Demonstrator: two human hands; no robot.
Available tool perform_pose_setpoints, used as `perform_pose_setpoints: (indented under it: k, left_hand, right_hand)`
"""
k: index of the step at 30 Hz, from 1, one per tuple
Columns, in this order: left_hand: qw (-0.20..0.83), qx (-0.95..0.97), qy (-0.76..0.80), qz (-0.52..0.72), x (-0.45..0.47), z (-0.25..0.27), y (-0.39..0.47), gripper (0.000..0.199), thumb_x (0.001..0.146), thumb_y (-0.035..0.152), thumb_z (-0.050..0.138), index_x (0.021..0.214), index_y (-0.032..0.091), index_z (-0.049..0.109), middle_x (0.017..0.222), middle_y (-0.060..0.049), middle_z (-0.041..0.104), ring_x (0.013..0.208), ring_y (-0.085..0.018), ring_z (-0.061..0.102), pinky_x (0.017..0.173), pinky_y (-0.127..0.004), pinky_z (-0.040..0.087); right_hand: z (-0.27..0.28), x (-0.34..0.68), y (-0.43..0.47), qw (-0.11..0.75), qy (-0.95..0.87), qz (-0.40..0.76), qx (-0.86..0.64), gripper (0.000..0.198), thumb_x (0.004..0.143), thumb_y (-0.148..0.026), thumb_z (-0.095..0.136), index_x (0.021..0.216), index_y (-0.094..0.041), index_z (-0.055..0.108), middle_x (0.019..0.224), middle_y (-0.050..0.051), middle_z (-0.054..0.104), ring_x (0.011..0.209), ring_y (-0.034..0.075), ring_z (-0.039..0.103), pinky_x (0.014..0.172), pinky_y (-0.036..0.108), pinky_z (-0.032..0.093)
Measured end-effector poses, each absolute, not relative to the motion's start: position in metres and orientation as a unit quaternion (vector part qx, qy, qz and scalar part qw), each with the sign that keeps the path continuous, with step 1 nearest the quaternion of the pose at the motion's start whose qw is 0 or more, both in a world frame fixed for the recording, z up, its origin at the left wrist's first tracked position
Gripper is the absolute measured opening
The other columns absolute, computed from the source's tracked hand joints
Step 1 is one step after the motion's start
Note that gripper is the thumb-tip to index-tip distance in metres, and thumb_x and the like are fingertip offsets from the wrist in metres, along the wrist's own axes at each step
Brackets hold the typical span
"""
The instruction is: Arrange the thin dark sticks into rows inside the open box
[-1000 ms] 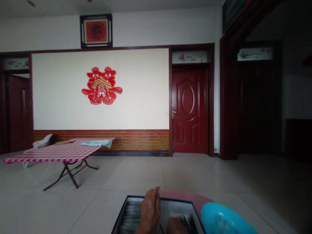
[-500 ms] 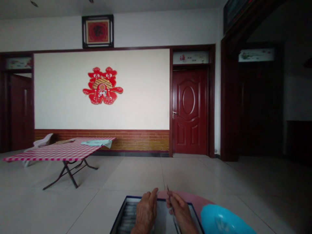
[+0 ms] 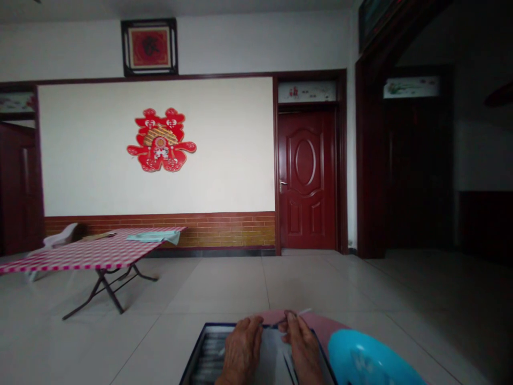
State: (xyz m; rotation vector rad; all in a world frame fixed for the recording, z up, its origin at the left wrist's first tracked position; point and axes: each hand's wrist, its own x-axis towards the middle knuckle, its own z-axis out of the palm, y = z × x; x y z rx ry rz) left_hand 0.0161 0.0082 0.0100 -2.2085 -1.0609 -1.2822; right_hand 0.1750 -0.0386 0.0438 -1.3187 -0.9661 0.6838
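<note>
A thin dark stick-like piece spans the gap between my hands, blurred, its kind unclear. My right hand pinches it between thumb and fingers, and a pale thin end juts out beyond them to the right. At its other end, the closed fingertips of my left hand meet it. Both hands are over a shallow tray with a dark blue rim. Rows of greyish slim items fill the tray's left side, partly behind my left hand. Thin dark rods lie beside my right hand.
A bright blue plastic basin stands right of the tray, on a pink round surface. Further left is a folding table with a red checked cover and a pale green cloth. A red door is in the back wall.
The thin piece has swung from pointing away from me to lying crosswise. My left fingers have closed in at its end. The view has turned slightly right.
</note>
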Motion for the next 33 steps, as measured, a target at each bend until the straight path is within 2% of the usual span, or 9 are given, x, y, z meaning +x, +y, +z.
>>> perform_pose_setpoints:
  k: [6,12,16,21,24,29,33]
  left_hand:
    - [0.138,-0.802,-0.381,-0.438,0.017,0.012,0.003,0.030,0.094,0.022,0.036,0.105,0.023,0.064,0.088,-0.006,0.070,0.079,-0.017,0.068,0.070,-0.025,0.054]
    - [0.135,-0.813,-0.358,-0.439,0.020,0.010,0.000,0.030,0.093,0.021,0.037,0.107,0.023,0.063,0.092,-0.006,0.071,0.081,-0.018,0.068,0.070,-0.026,0.054]
    - [0.091,-0.830,-0.354,-0.421,0.022,0.018,-0.007,0.029,0.093,0.021,0.039,0.108,0.024,0.064,0.093,-0.005,0.071,0.084,-0.018,0.068,0.073,-0.026,0.053]
    - [0.029,-0.844,-0.392,-0.364,0.021,0.035,-0.015,0.027,0.092,0.022,0.042,0.093,0.025,0.069,0.086,-0.004,0.071,0.081,-0.018,0.067,0.073,-0.025,0.049]
    - [0.020,-0.838,-0.437,-0.326,0.019,0.039,-0.016,0.029,0.090,0.020,0.042,0.081,0.024,0.069,0.079,-0.003,0.069,0.074,-0.017,0.066,0.066,-0.023,0.047]
    - [0.034,-0.848,-0.423,-0.318,0.019,0.032,-0.012,0.030,0.093,0.023,0.039,0.087,0.023,0.069,0.084,-0.004,0.070,0.082,-0.018,0.067,0.073,-0.025,0.049]
    - [0.054,-0.844,-0.368,-0.386,0.020,0.015,-0.001,0.032,0.095,0.029,0.037,0.110,0.025,0.065,0.099,-0.005,0.072,0.088,-0.019,0.068,0.078,-0.029,0.053]
  right_hand:
    - [0.034,0.177,-0.030,0.648,-0.409,0.313,-0.561,0.054,0.073,-0.072,0.044,0.087,-0.022,0.063,0.080,0.006,0.074,0.071,0.022,0.066,0.071,0.032,0.051]
    - [0.043,0.170,-0.038,0.630,-0.442,0.308,-0.559,0.053,0.072,-0.071,0.045,0.076,-0.022,0.064,0.073,0.006,0.072,0.065,0.021,0.064,0.064,0.030,0.050]
    - [0.044,0.162,-0.043,0.609,-0.465,0.358,-0.534,0.052,0.066,-0.069,0.053,0.075,-0.020,0.066,0.071,0.005,0.071,0.067,0.021,0.064,0.060,0.028,0.048]
    - [0.033,0.158,-0.039,0.596,-0.476,0.403,-0.505,0.043,0.068,-0.060,0.062,0.076,-0.018,0.068,0.070,0.003,0.068,0.063,0.017,0.060,0.054,0.025,0.044]
    - [0.027,0.159,-0.034,0.657,-0.425,0.412,-0.466,0.043,0.072,-0.059,0.061,0.078,-0.018,0.066,0.071,0.003,0.067,0.064,0.016,0.062,0.054,0.024,0.044]
    - [0.027,0.163,-0.030,0.730,-0.323,0.414,-0.438,0.043,0.065,-0.059,0.066,0.078,-0.019,0.061,0.070,0.002,0.067,0.063,0.016,0.064,0.052,0.023,0.045]
    - [0.030,0.161,-0.027,0.724,-0.292,0.427,-0.457,0.040,0.062,-0.054,0.068,0.080,-0.021,0.058,0.066,0.000,0.066,0.058,0.015,0.062,0.046,0.021,0.042]
